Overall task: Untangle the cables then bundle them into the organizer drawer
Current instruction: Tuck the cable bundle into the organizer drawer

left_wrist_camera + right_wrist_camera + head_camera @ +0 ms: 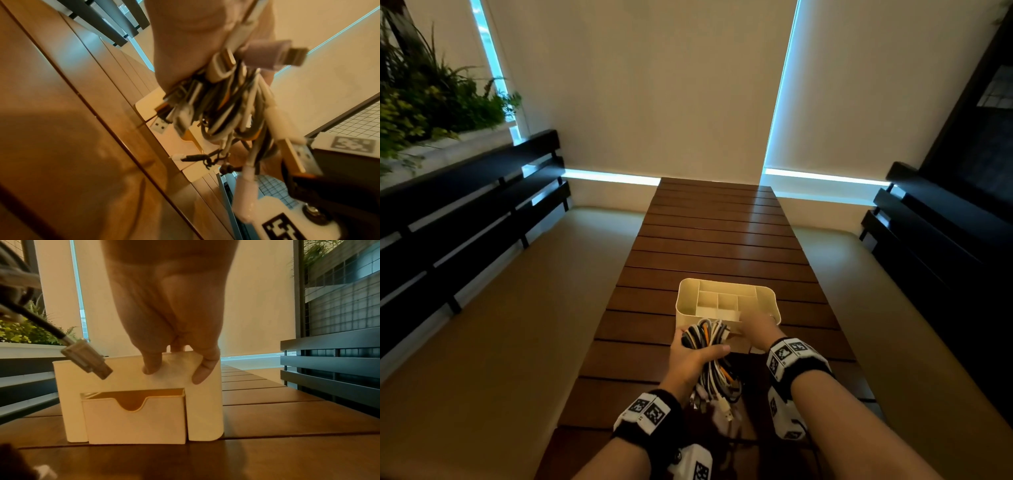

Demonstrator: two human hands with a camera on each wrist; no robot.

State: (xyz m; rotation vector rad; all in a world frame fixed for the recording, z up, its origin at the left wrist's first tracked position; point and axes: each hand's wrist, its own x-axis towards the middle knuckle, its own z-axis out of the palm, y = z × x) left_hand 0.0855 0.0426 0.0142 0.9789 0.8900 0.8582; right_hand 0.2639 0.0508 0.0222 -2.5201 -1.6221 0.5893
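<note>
My left hand (700, 353) grips a thick bundle of cables (705, 334), black, white, grey and orange, just above the table in front of the organizer. Loose plug ends hang below the palm (185, 48), as the cables (226, 104) show in the left wrist view. The cream organizer (688, 284) stands on the table with several open compartments on top. Its small front drawer (135, 421) is pulled out a little. My right hand (758, 327) holds the organizer's near right rim, thumb and a finger (205, 369) on the front wall (205, 410), other fingers over the edge.
A long brown slatted table (715, 240) runs away from me. Tan cushioned benches (482, 325) with dark slatted backrests (465, 212) line both sides. Plants (431, 102) stand at the far left. A USB plug (88, 360) dangles near the organizer's left front.
</note>
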